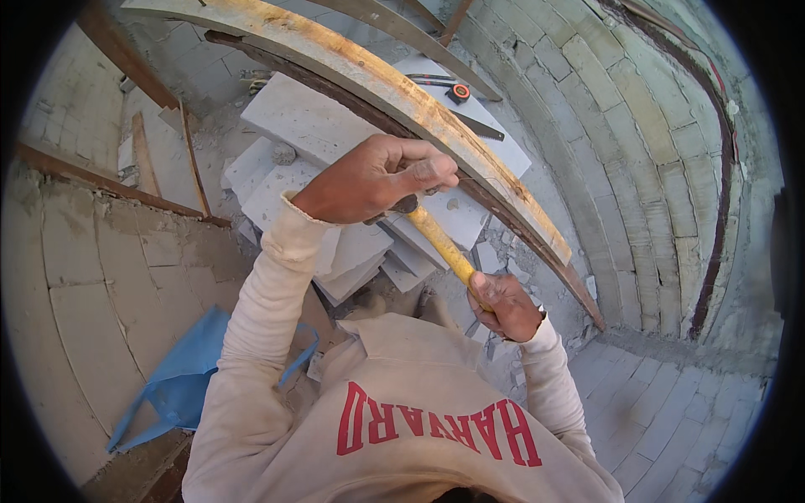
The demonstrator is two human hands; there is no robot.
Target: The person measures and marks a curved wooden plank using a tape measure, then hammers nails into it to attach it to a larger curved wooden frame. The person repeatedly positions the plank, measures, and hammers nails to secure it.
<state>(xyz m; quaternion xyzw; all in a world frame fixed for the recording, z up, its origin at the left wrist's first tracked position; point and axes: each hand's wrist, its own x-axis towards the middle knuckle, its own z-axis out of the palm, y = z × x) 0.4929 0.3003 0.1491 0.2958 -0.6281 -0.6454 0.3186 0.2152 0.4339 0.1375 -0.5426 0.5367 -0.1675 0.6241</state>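
Note:
My right hand (507, 308) is wrapped round the yellow handle of a hammer (443, 243). The hammer's dark head lies at the far end of the handle, partly hidden beneath my left hand (381, 180). My left fingers and thumb are pinched together beside a long wooden beam (360, 63); whatever they hold is too small to name. The beam crosses in front of me from upper left to lower right, with pale, dusty, worn wood on its upper side and a dark lower edge.
Beyond the beam, a tape measure (458, 93) and a handsaw (482, 128) lie on white blocks (306, 117) stacked below my hands. A blue bag (180, 373) is at the left. Block walls (620, 126) stand at the right, and rubble (513, 267) covers the ground nearby.

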